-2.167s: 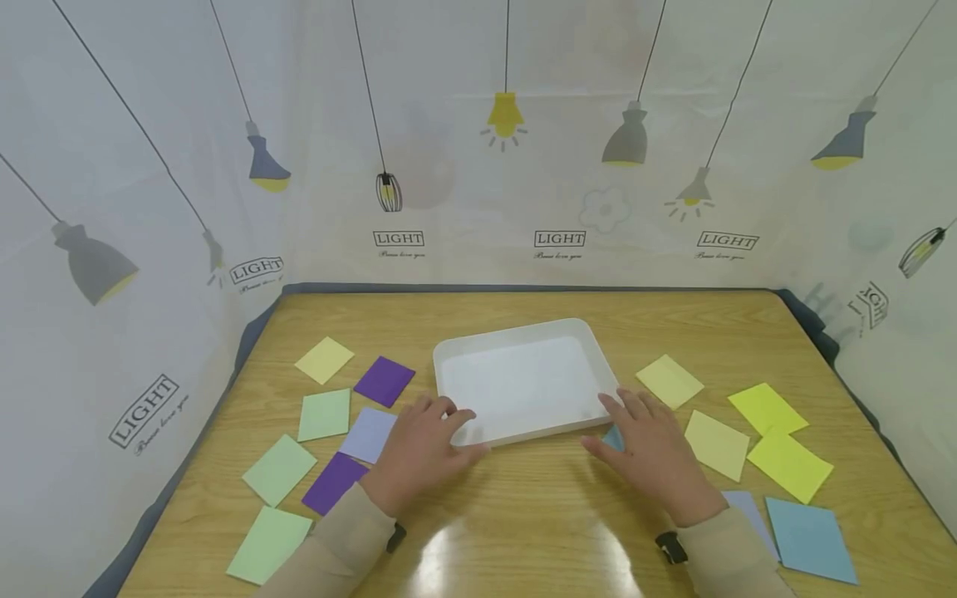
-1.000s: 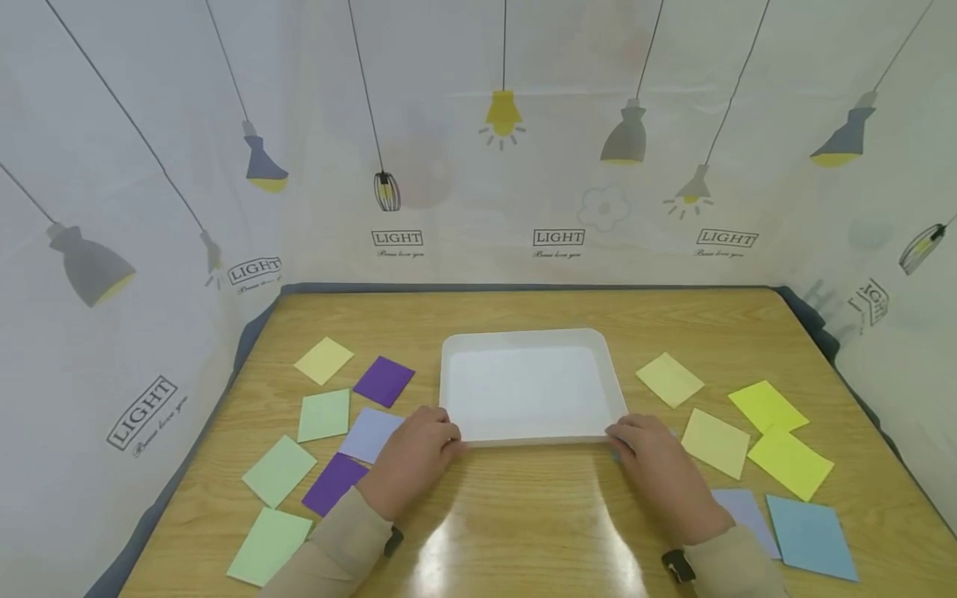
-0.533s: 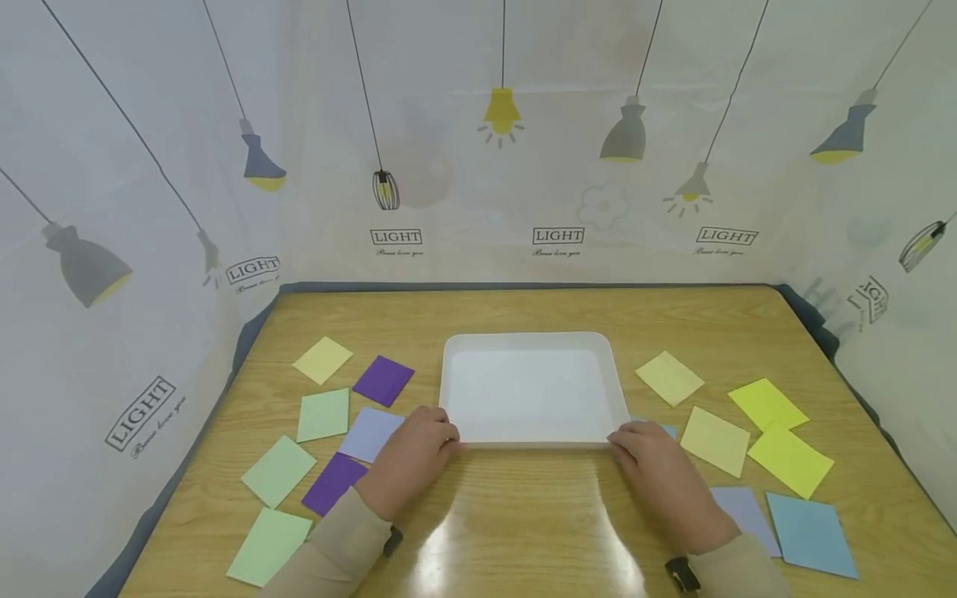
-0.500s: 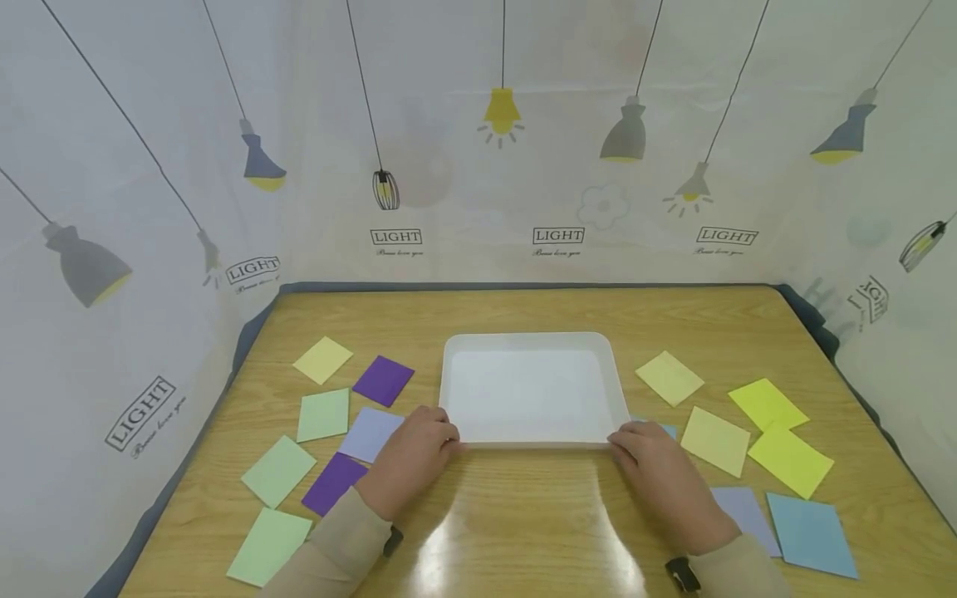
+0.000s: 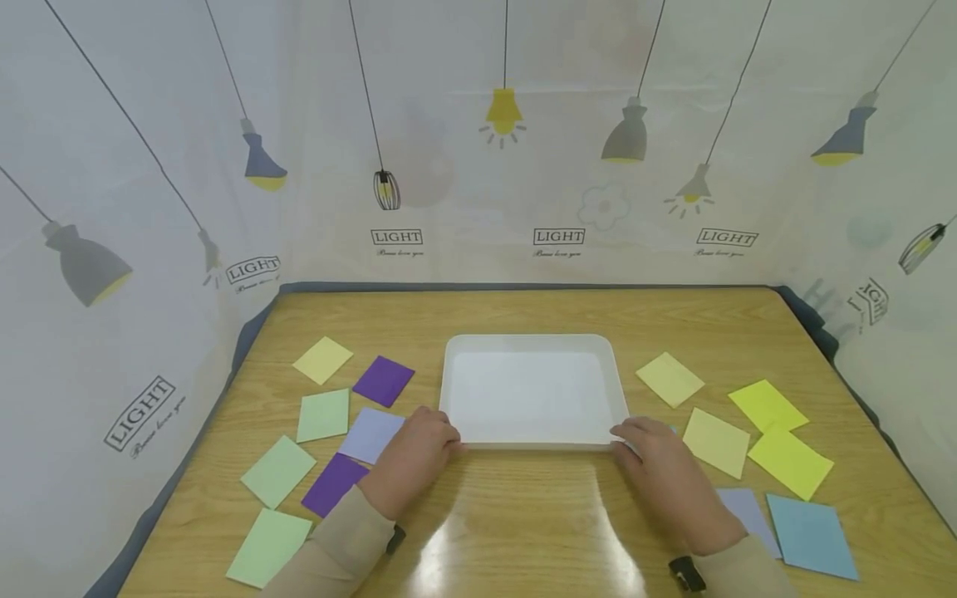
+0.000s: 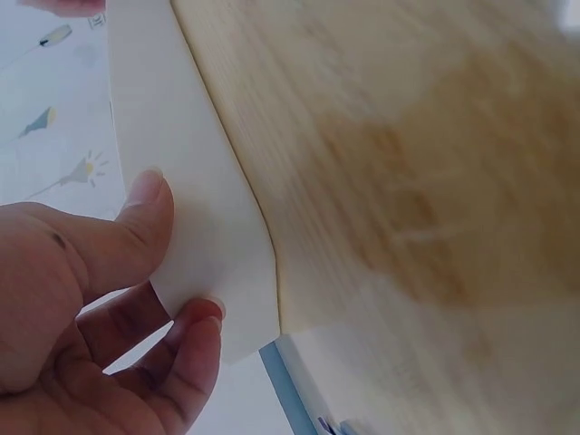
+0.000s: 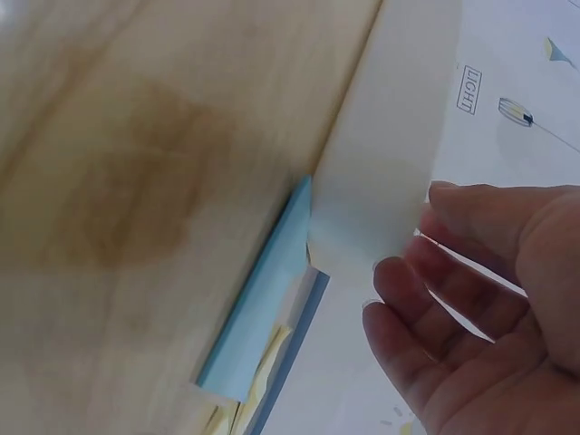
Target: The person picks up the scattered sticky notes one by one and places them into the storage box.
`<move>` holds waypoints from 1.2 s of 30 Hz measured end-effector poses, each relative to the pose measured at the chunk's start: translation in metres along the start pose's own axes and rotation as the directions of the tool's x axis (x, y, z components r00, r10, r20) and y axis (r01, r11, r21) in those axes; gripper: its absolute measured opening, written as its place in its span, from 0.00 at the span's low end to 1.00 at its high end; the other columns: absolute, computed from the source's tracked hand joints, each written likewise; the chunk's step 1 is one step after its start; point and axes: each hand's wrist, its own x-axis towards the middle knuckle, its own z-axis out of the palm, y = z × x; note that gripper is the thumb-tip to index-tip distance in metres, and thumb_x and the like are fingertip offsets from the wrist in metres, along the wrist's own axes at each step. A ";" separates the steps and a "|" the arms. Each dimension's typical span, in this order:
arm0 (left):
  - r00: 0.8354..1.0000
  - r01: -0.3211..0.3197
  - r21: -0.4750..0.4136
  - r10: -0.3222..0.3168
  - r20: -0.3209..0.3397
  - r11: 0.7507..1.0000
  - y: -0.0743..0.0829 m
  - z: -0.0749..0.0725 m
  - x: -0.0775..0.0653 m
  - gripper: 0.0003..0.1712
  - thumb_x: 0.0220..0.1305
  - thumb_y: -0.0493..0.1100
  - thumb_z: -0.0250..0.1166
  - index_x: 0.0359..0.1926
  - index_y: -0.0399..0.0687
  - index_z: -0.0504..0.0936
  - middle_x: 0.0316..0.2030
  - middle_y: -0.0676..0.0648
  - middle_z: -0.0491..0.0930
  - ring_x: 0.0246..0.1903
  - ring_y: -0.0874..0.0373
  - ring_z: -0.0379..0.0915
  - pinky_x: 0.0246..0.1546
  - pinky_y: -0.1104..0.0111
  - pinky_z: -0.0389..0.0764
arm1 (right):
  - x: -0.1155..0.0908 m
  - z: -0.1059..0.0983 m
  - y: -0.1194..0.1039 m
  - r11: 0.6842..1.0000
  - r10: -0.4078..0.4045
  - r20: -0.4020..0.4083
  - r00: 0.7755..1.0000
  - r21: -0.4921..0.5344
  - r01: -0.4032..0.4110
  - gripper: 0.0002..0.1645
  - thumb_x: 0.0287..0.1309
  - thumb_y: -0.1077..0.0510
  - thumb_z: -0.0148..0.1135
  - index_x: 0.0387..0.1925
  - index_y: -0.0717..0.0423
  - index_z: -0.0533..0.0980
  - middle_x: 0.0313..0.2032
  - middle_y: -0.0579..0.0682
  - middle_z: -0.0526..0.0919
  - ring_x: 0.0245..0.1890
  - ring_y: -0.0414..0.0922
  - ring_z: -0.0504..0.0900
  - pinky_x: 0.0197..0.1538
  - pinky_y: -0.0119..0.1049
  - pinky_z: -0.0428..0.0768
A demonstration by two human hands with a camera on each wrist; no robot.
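A shallow white rectangular tray (image 5: 534, 446) lies on the table, its near side square to me. My left hand (image 5: 414, 461) pinches the near left corner; in the left wrist view the thumb presses on the outer wall and fingers curl round the corner. At the near right corner my right hand (image 5: 669, 473) keeps its bent fingers about the rim, thumb slightly apart from the index finger. Partly hidden by that hand is a blue paper square (image 7: 258, 304), beside the tray. A lavender paper square (image 5: 371, 434) lies close to the left hand.
Left on the wooden table (image 5: 523, 531) are several green squares (image 5: 269, 544), purple squares (image 5: 384, 380) and a pale yellow one (image 5: 323, 359). Right lie pale yellow squares (image 5: 715, 442), bright yellow ones (image 5: 790, 462), another blue square (image 5: 812, 536) and a lavender one. A printed curtain (image 5: 478, 183) surrounds the table.
Both hands took hold of the tray's near corners, and the tray turned from a slant to lie straight. In the last half second the right thumb and index finger have parted slightly.
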 end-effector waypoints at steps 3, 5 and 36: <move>1.000 0.013 -0.003 -0.013 0.001 1.000 0.000 0.001 0.000 0.06 0.58 0.41 0.73 0.26 0.47 0.89 0.24 0.52 0.80 0.27 0.58 0.65 0.34 0.67 0.70 | 0.003 -0.006 0.003 1.000 -0.012 -0.021 1.000 0.008 0.012 0.11 0.59 0.66 0.69 0.45 0.63 0.83 0.43 0.58 0.85 0.46 0.58 0.84 0.50 0.53 0.83; 1.000 0.018 -0.003 -0.018 0.001 1.000 -0.001 0.001 0.000 0.06 0.58 0.41 0.73 0.25 0.47 0.89 0.24 0.52 0.80 0.27 0.58 0.65 0.33 0.68 0.70 | 0.005 -0.011 0.006 1.000 -0.006 -0.008 1.000 0.014 0.007 0.12 0.59 0.66 0.68 0.46 0.65 0.83 0.43 0.59 0.85 0.46 0.59 0.85 0.48 0.53 0.83; 0.999 0.026 0.036 -0.027 0.026 0.999 0.002 0.000 0.002 0.07 0.57 0.42 0.74 0.24 0.46 0.89 0.22 0.52 0.78 0.25 0.59 0.64 0.31 0.69 0.68 | 0.023 -0.022 0.057 0.969 0.245 0.320 0.915 -0.064 -0.237 0.31 0.57 0.54 0.73 0.52 0.76 0.75 0.45 0.69 0.81 0.48 0.65 0.80 0.52 0.58 0.79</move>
